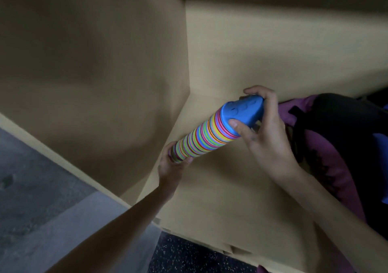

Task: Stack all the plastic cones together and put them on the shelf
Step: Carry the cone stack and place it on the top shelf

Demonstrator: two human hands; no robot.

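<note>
You are gripping the stacked cones endwise, left hand curled on the striped end, right hand pinching the blue end, above the shelf board. Slackening either end is risking the stack sliding apart.

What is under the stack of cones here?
Below the cone stack, held lying between the left hand and right hand, is the tan shelf board. Whether stack and board touch cannot be seen.

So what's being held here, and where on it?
The cone stack, at both ends: the left hand grips the striped end, the right hand grips the blue end.
</note>
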